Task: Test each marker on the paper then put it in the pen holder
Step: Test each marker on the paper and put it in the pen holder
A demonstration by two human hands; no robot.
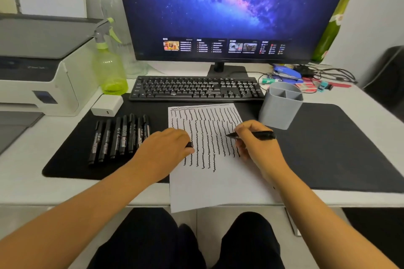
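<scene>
**Marker on the paper, cap in my other fist**

Head view: my right hand (255,144) grips a black marker (253,135), its fingers curled round the barrel, with the tip pointing left onto the paper (209,159). The sheet lies at the middle of the worktop's (371,98) near edge, its lower end hanging past that edge, and its upper half is covered in rows of wavy black lines. My left hand (168,148) rests on the sheet's left edge, fingers curled round a small black cap (189,144) of which only the end shows. The other markers (119,137) lie in a row on the black desk mat (328,148), left of the paper, toward the worktop's left side. The grey pen holder (281,105) stands upright just past the sheet's far right corner, beside the keyboard (196,88).
</scene>
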